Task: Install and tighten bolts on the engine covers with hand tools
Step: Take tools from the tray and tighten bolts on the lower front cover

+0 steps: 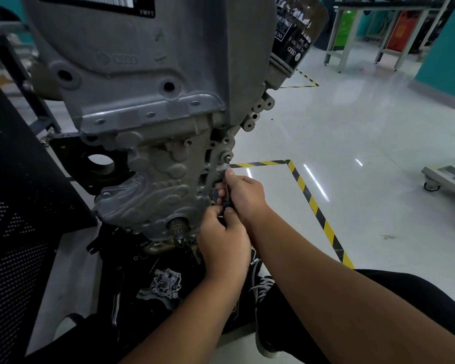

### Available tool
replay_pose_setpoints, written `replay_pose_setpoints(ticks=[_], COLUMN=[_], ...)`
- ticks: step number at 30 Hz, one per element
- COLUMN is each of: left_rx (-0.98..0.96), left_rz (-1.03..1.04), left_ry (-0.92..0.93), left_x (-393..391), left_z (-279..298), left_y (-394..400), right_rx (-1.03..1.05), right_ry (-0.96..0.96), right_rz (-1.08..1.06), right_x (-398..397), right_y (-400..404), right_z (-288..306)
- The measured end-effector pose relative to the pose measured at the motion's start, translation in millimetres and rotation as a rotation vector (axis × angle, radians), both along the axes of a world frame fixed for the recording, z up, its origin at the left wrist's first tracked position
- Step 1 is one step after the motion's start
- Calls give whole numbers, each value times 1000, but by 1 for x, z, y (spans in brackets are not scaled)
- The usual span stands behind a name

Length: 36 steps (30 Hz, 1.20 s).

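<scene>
- Our left hand point(222, 241) reaches forward, fingers curled, thumb up, pinching something small and dark.
- Our right hand point(243, 194) sits just above, touching it, fingers curled, thumb extended upward.
- Both forearms are bare.

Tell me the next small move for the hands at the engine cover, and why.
Probably swing the tool another short stroke. Both the right hand and left hand grip its dark handle, and its head sits by the bolt on the engine cover's right edge.
</scene>
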<state>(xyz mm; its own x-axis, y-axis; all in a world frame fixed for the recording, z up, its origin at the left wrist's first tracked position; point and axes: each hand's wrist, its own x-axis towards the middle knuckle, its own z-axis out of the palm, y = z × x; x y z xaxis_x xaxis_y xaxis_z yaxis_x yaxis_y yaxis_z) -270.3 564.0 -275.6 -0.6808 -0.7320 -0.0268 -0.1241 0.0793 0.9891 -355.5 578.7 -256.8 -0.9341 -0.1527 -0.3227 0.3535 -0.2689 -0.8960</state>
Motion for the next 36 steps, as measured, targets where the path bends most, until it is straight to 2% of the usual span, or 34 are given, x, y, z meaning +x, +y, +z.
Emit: replay_pose_setpoints(ticks=[14, 36], left_rx=[-8, -20], left_rz=[-14, -6], left_ry=[18, 0], left_x=[0, 1], left_z=[0, 2], left_y=[-1, 3], right_rx=[-69, -48], right_ry=[-21, -20], right_rz=[7, 8], right_x=[-1, -3], right_y=[0, 3], right_z=[2, 2])
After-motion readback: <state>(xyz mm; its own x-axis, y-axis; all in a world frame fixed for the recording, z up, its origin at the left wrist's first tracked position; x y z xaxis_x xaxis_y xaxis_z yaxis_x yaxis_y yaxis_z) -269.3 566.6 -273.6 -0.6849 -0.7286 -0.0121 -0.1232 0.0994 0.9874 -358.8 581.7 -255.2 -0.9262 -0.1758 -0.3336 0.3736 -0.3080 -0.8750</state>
